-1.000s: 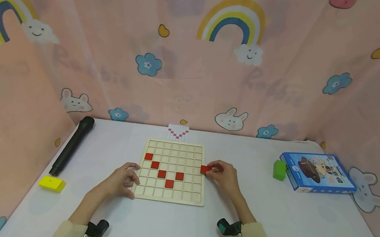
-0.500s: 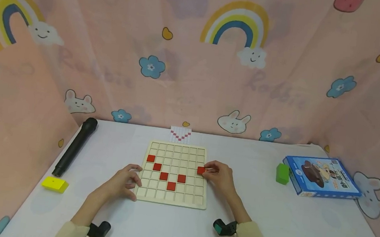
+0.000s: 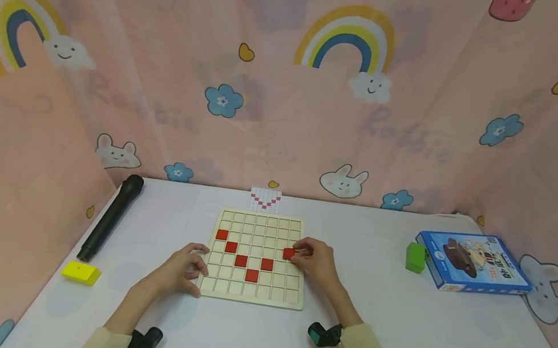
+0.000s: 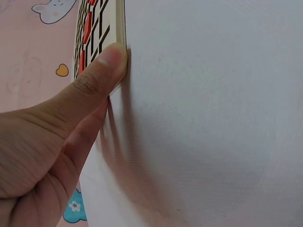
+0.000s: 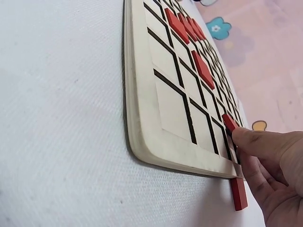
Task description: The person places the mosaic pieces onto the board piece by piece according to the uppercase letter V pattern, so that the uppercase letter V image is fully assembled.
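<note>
A pale square grid board (image 3: 224, 289) lies on the white table, several red square tiles (image 3: 252, 275) set in its cells. My left hand (image 3: 180, 266) holds the board's left edge, the thumb at the near left corner in the left wrist view. Over the right part of the grid my right hand (image 3: 316, 261) pinches another red tile (image 5: 230, 124) between thumb and fingers; the tile is tilted in the right wrist view. A further red tile (image 5: 239, 194) shows below those fingers, just past the board's edge, and is hidden in the head view.
Behind the board a small pattern card (image 3: 265, 200) shows a red V of squares. To the left lie a black cylinder (image 3: 111, 218) and a yellow block (image 3: 81, 273). A green block (image 3: 415, 257) and a blue box (image 3: 473, 262) are at the right.
My right hand has moved left, carrying the red tile from the board's right edge onto the grid. The left hand stays at the board; the head view has shifted slightly.
</note>
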### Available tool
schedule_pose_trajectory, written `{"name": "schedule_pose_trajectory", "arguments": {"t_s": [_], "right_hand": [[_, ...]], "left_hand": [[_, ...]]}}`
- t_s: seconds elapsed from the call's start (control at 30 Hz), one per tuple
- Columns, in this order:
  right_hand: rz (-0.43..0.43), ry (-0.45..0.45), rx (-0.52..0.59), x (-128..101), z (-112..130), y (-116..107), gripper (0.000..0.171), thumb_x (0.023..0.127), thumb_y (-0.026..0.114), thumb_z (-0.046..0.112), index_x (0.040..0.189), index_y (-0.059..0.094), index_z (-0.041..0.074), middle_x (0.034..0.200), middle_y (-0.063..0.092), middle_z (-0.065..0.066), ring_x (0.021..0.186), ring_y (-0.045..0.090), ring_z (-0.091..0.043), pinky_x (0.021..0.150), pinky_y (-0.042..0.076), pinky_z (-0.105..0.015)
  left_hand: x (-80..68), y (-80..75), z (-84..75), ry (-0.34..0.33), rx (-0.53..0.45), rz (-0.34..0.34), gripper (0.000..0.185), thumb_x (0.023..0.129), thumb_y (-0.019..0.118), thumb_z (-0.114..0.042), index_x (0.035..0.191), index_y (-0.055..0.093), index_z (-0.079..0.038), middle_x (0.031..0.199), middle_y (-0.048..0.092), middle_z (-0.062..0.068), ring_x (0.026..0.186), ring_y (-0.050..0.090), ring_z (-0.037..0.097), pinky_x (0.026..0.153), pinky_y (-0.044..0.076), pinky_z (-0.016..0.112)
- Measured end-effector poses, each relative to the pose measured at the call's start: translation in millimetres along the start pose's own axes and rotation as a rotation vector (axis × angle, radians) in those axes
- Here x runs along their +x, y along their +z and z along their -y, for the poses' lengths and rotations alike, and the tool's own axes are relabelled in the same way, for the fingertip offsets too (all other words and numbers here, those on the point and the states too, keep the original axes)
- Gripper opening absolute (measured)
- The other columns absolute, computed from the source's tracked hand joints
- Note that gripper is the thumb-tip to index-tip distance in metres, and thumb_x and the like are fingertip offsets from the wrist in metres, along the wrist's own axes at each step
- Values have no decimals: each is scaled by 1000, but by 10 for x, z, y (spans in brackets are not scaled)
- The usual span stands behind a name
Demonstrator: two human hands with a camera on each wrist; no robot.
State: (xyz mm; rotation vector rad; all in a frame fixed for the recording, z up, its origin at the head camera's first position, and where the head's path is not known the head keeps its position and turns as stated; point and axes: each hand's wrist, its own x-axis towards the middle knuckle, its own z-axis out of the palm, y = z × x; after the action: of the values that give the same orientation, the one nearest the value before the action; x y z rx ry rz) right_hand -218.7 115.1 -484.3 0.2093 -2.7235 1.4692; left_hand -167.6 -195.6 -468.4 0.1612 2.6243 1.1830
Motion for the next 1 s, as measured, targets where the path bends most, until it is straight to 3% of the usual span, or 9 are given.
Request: {"name": "schedule_pose_trajectory", "arguments": {"t_s": [0.33, 0.73, 1.0], "right_hand": [[29, -16, -28, -7, 47, 36, 21, 74, 78, -3, 93, 68, 0, 87, 67, -9, 70, 62, -13, 66, 59, -25], [54, 5, -24, 19, 93, 87, 21, 75, 78, -2, 93, 68, 0, 86, 68, -7, 70, 61, -14, 67, 59, -26], [23, 1, 44, -18, 39, -67, 26, 74, 76, -7, 98, 68, -2, 93, 70, -12, 77, 67, -18, 71, 60, -26]], "left_hand": [[1, 4, 10, 10, -3, -2, 38, 52, 88, 8, 78, 64, -7, 136, 45, 7, 104, 50, 22, 82, 56, 24], [-2, 4, 3, 21, -10, 0, 38, 52, 87, 8, 78, 64, -7, 136, 44, 8, 106, 51, 23, 84, 56, 27], [-2, 6, 14, 19, -7, -4, 38, 52, 87, 9, 77, 64, -7, 136, 44, 7, 104, 51, 22, 82, 56, 25]]}}
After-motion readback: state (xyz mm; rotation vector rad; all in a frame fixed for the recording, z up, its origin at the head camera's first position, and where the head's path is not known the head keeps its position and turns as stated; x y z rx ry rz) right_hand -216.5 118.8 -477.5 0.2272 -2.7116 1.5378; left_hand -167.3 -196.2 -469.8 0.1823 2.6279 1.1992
